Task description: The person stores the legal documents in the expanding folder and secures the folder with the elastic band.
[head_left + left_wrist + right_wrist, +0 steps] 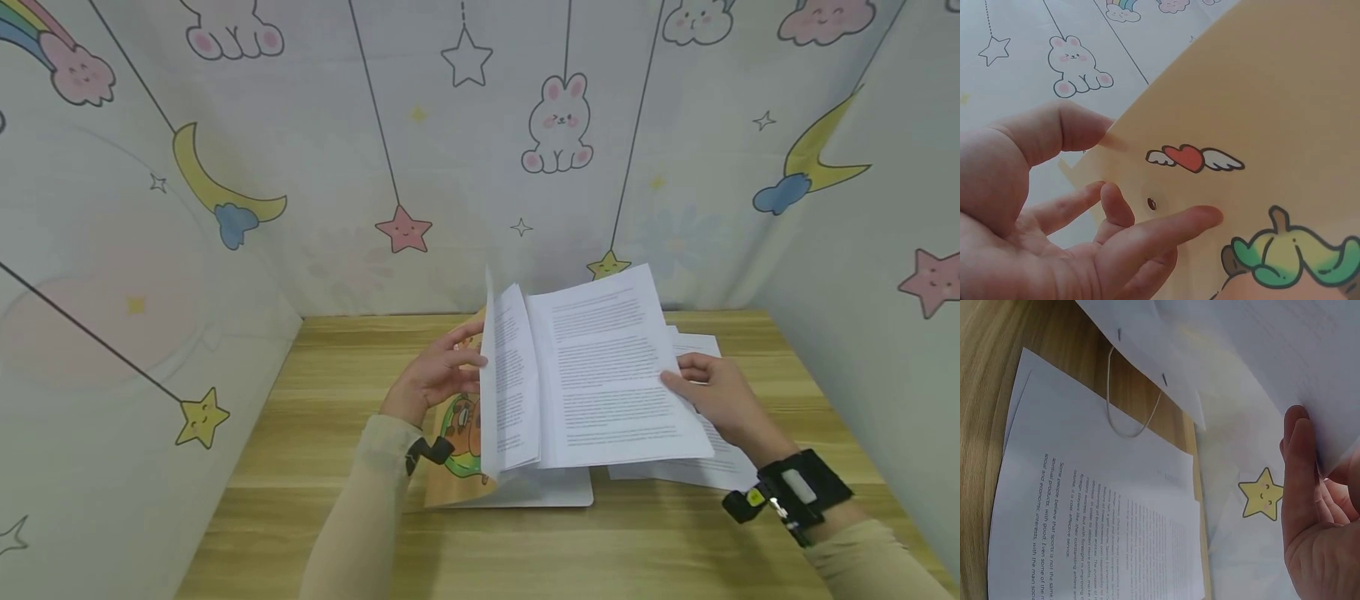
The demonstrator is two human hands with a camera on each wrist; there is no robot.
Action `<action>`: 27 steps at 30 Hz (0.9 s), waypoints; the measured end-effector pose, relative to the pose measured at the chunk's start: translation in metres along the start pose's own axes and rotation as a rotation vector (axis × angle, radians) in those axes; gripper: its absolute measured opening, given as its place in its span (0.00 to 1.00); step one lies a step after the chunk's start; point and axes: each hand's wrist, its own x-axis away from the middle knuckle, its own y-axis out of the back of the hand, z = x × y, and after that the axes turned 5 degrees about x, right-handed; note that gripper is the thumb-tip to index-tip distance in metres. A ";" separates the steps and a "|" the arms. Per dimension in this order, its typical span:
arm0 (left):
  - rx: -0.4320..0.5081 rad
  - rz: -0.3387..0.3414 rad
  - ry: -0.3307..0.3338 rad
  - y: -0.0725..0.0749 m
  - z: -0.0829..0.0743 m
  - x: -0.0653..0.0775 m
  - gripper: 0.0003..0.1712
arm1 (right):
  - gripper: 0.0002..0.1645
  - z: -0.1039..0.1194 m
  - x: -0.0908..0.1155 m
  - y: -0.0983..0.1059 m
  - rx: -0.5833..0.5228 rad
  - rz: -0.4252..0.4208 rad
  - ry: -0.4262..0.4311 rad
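Note:
A folder (465,492) with a tan, cartoon-printed cover and white inside stands partly open on the table. My left hand (435,379) holds its cover by the edge; in the left wrist view, a finger of the left hand (1079,206) reaches behind the cover (1260,112) and others lie along its printed face. Printed sheets (607,375) spread out from the folder, and my right hand (720,396) pinches their right edge between thumb and fingers. The right wrist view shows the right hand (1322,531) on that paper's corner (1310,381).
More printed sheets (720,462) lie flat on the wooden table (315,467), under the right hand. A thin white cord (1110,394) loops from two holes over them. Cartoon-patterned white cloth walls (465,167) enclose the table's back and sides.

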 end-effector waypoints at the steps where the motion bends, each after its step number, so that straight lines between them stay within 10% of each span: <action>1: 0.001 0.001 0.000 0.000 0.000 0.000 0.42 | 0.28 0.001 0.000 0.000 -0.003 0.002 -0.008; 27: -0.011 -0.009 -0.003 -0.001 0.000 0.001 0.42 | 0.29 0.021 0.009 -0.001 -0.074 0.108 0.054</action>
